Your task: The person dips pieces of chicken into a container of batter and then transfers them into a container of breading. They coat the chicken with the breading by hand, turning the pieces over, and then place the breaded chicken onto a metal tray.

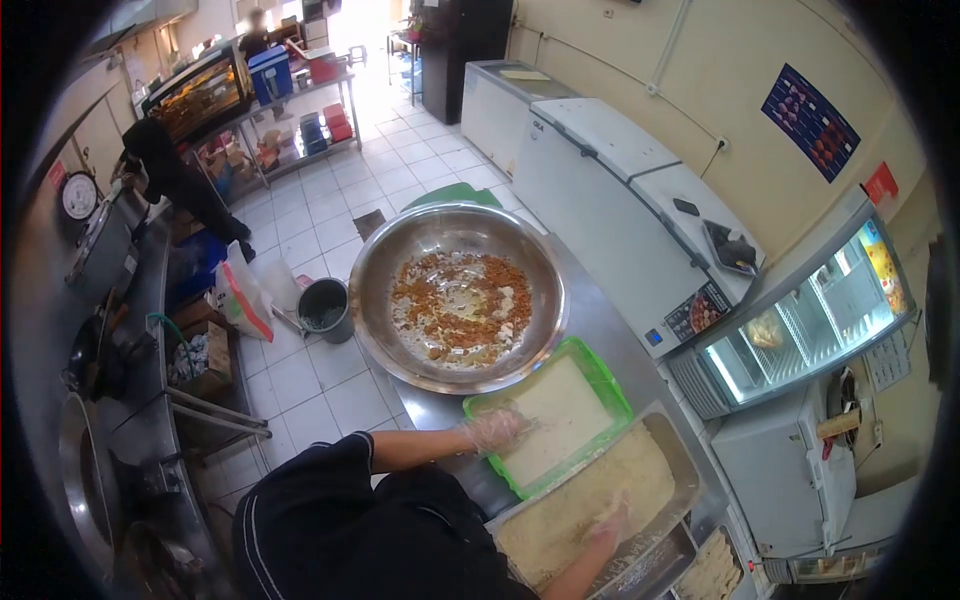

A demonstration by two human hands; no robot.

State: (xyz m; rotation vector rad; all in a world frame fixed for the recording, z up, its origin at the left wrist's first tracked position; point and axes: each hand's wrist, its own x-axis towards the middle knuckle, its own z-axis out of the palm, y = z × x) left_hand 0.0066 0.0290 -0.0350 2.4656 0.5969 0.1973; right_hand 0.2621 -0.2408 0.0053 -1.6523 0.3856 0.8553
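My left hand (497,429), in a clear plastic glove, hangs over the left side of a green basin (618,396). Its fingers reach out loosely toward the pale, milky batter (562,410) inside. My right hand (612,518), gloved too, is in a metal tray (684,470) of pale flour (570,507), fingers stretched out at the flour's surface. Beyond the basin stands a wide steel bowl (375,335) with reddish-brown crumbs (462,300) and white bits spread over its bottom.
A tray of pale pieces (712,570) lies at the lower right. White chest freezers (590,170) and a lit display fridge (800,310) line the right wall. A grey bucket (325,310) stands on the tiled floor. Another person (180,175) in black bends over the left counter.
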